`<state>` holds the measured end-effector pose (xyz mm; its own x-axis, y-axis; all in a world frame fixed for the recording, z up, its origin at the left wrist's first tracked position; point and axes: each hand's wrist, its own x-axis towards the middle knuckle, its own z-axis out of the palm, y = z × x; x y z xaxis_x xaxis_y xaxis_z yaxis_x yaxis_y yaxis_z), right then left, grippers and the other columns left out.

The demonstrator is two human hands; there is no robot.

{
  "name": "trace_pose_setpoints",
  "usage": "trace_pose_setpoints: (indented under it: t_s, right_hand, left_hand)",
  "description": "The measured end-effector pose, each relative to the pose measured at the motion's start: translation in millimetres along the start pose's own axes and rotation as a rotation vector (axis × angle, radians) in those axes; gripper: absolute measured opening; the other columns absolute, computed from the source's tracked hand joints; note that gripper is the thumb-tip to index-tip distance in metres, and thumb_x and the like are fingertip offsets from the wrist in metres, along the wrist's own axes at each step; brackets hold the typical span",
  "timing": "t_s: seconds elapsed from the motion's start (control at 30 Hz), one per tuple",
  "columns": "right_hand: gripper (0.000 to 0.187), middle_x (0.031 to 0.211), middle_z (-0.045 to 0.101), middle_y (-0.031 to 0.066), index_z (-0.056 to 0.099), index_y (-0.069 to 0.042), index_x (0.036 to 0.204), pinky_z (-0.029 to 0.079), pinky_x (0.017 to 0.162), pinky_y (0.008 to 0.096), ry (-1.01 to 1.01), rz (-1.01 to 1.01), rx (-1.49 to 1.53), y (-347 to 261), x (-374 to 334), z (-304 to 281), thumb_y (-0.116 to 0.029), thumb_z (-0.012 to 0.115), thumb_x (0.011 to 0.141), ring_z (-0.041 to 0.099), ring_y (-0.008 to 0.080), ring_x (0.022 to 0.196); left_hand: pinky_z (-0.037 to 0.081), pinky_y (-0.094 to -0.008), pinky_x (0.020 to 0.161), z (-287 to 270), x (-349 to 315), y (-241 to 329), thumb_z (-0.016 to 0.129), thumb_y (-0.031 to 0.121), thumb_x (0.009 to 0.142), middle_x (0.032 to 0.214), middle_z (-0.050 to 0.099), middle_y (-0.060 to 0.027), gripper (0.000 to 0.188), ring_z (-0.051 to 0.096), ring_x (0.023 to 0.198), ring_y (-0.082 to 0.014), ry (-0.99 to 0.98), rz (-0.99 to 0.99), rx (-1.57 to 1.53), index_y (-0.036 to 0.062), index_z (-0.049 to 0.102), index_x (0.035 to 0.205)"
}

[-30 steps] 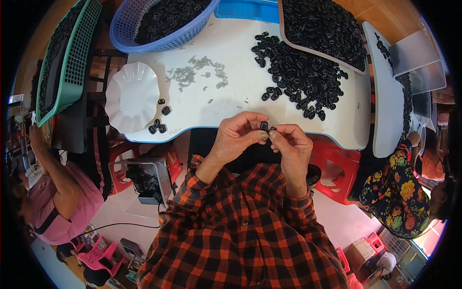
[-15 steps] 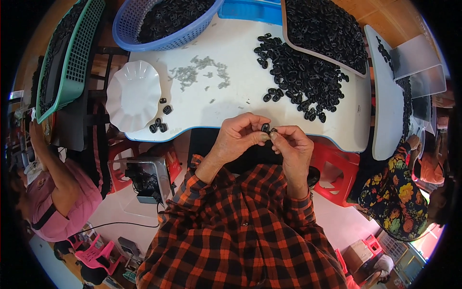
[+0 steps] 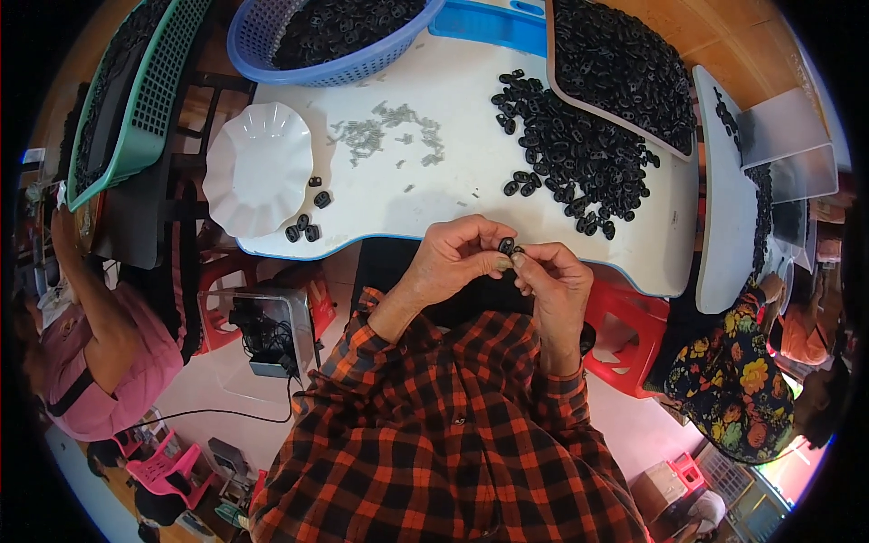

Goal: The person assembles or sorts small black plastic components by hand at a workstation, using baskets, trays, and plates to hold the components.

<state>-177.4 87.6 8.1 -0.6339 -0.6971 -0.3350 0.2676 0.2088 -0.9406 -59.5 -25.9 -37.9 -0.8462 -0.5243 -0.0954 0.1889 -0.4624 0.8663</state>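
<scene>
My left hand (image 3: pixel 453 261) is closed, pinching a small black oval plastic piece with holes (image 3: pixel 507 244) between thumb and fingers. Right beside it my right hand (image 3: pixel 554 276) is closed too, its thumb and forefinger pinching a smaller dark piece (image 3: pixel 519 250) against the oval one, mostly hidden by the fingertips. Both hands are just off the near edge of the white table (image 3: pixel 398 204). A large pile of black oval pieces (image 3: pixel 584 149) lies beyond my right hand. Thin greyish clear bits (image 3: pixel 389 131), perhaps small springs, are scattered farther off.
On the left stand a white scalloped plate (image 3: pixel 258 172) and several black pieces (image 3: pixel 303 226). Behind are a blue basket (image 3: pixel 339 72), a blue tray (image 3: pixel 493 24) and a tray of black pieces (image 3: pixel 550 54). People sit at both sides, and a red stool (image 3: pixel 625 339) is at my right.
The smaller dark piece in my right hand has come closer to the oval piece in my left. The view has shifted slightly, so the table and its contents appear moved.
</scene>
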Motion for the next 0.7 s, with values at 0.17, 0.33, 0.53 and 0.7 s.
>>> trace_pose_setpoints:
  t_s: [0.17, 0.33, 0.53, 0.7]
  right_hand:
    - [0.01, 0.072, 0.065, 0.0039, 0.066, 0.002, 0.088, 0.041, 0.05, 0.0164, -0.005, 0.002, 0.003, 0, 0, 1, -0.004, 0.068, 0.08, 0.056, 0.0052, 0.058]
    - [0.008, 0.071, 0.065, 0.0045, 0.067, 0.002, 0.086, 0.041, 0.05, 0.0164, -0.019, 0.016, 0.017, -1, -1, 2, -0.003, 0.069, 0.079, 0.056, 0.0054, 0.057]
    - [0.008, 0.071, 0.065, 0.0052, 0.067, 0.002, 0.086, 0.041, 0.05, 0.0167, -0.029, 0.014, 0.019, -5, -3, 4, -0.001, 0.069, 0.079, 0.055, 0.0058, 0.056]
    - [0.007, 0.07, 0.065, 0.0061, 0.066, 0.003, 0.086, 0.04, 0.048, 0.0172, -0.04, 0.014, 0.056, 2, -2, 8, 0.001, 0.067, 0.079, 0.055, 0.0066, 0.054]
  left_hand:
    - [0.054, -0.0228, 0.068, -1, 0, 3, 0.062, -0.005, 0.083, 0.091, 0.064, -0.0066, 0.027, 0.062, 0.078, -0.0105, -0.022, 0.0, 0.025, -0.003, 0.06, 0.11]
    - [0.054, -0.0228, 0.067, -4, -2, 5, 0.063, -0.005, 0.082, 0.091, 0.064, -0.007, 0.026, 0.062, 0.079, -0.011, -0.044, 0.003, 0.015, -0.0025, 0.061, 0.108]
    - [0.056, -0.0232, 0.065, -7, -2, 5, 0.065, -0.005, 0.081, 0.09, 0.063, -0.0068, 0.025, 0.062, 0.078, -0.0119, -0.059, 0.0, -0.005, -0.0024, 0.062, 0.106]
    - [0.056, -0.0234, 0.066, -12, -3, 6, 0.066, -0.004, 0.081, 0.09, 0.063, -0.0066, 0.023, 0.062, 0.077, -0.0121, -0.076, 0.018, -0.003, -0.0026, 0.063, 0.104]
